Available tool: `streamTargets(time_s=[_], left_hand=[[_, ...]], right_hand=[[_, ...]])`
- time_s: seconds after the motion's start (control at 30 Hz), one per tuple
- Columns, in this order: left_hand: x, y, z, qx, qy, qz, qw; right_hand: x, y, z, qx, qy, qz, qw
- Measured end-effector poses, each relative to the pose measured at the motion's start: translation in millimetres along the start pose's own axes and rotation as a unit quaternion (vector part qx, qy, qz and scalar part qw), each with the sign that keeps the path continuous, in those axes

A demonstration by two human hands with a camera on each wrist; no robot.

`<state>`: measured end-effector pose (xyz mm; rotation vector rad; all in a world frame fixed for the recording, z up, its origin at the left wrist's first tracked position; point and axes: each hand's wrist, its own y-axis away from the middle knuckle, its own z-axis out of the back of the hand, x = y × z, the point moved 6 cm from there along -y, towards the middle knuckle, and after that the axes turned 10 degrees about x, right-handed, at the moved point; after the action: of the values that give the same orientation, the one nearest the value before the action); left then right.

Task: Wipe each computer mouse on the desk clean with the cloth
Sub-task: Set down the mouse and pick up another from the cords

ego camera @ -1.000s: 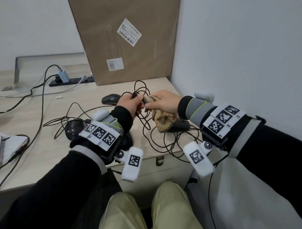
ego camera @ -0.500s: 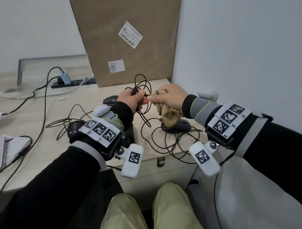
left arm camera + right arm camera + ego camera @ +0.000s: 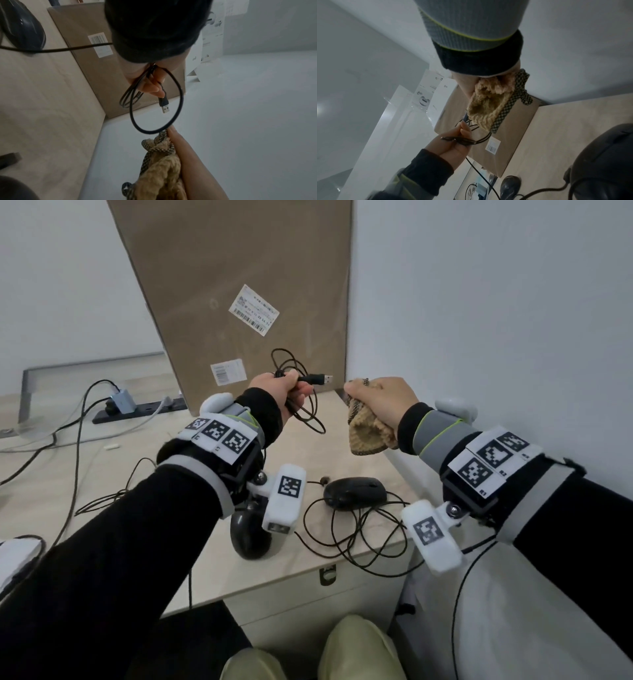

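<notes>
My left hand [image 3: 286, 392] is raised above the desk and grips a coiled black mouse cable [image 3: 310, 419]; its USB plug [image 3: 322, 379] sticks out to the right. The same cable loops [image 3: 178, 102] hang from my left hand's fingers [image 3: 150, 86]. My right hand [image 3: 375, 400] holds a bunched tan cloth [image 3: 364, 436] just right of the plug, apart from it. One black mouse [image 3: 352, 493] lies on the desk below the hands. A second black mouse [image 3: 248, 537] sits partly hidden under my left wrist.
A large cardboard box [image 3: 239, 285] leans against the wall behind the hands. A power strip [image 3: 137, 409] with a plugged charger and loose wires lie at the back left. Tangled cable [image 3: 359, 546] spreads near the desk's front edge [image 3: 274, 583]. The wall is close on the right.
Both hands have risen from the desk. The right hand with the cloth has slid off the cable's end to the right, leaving the USB plug bare. The left hand keeps the coil.
</notes>
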<state>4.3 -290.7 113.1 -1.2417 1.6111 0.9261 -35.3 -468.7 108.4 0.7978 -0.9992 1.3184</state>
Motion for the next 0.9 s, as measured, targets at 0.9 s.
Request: streamTargets(time_s=[0.9], left_hand=[[84.2, 18.1, 54.7, 0.001, -0.39, 0.25, 0.886]], right_hand=[[12.2, -16.3, -112.3, 0.3, 0.331, 0.04, 0.894]])
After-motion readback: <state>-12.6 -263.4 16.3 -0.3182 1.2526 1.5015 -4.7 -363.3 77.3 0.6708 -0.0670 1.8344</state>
